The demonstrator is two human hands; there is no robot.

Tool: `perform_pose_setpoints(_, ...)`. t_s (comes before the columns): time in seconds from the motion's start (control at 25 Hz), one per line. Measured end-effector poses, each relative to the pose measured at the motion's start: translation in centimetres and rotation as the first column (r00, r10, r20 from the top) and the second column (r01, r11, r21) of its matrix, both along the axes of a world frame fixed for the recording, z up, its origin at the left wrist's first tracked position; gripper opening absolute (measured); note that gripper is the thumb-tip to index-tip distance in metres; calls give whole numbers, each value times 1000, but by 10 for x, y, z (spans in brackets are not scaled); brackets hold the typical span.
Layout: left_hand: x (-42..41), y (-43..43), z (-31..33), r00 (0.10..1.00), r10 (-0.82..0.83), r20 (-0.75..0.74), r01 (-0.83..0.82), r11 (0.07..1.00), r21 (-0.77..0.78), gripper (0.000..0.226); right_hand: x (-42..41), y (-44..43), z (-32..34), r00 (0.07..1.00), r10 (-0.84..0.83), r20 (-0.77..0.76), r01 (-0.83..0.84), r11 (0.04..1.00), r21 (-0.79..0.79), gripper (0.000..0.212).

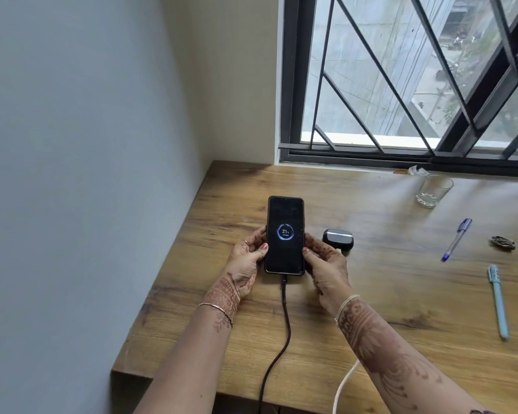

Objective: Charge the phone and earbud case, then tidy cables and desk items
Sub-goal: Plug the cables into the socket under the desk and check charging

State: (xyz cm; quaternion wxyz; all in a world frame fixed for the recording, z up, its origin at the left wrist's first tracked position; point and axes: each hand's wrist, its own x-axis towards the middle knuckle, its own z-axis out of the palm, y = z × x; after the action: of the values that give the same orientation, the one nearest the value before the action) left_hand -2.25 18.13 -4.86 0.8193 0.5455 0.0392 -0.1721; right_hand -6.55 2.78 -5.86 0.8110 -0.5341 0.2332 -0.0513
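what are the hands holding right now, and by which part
The black rectangular smartphone, gripped by its long side edges on the lower half: left hand on the left edge, right hand on the right.

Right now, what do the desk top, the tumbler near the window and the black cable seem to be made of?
Desk top: wood or wood-look laminate, matte; brown grain streaks and dark knots show. Tumbler: clear glass, probably; the desk shows through, thick base glints. Black cable: likely braided fabric sleeve; dull, finely textured surface.
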Motion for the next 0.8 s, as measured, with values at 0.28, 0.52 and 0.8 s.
perform_pose_setpoints(0.28, -1, 4, -6, 1000, -21, 10, 22, 992, -125, 41, -2, -2, 1, 1000, -6, 26, 6, 999, 37, 28)
perform_pose_setpoints(0.52, 0, 6, -5, 999, -32, -5, 31, 987, -158, 40, -3, -1, 4, 999, -9, 51, 6, 998, 62, 28)
perform_pose_setpoints(0.8, 3, 5, -3, 998, -58, -9, 56, 985, -162, 40, -4, 0, 6, 999, -29, 43, 26, 998, 58, 30)
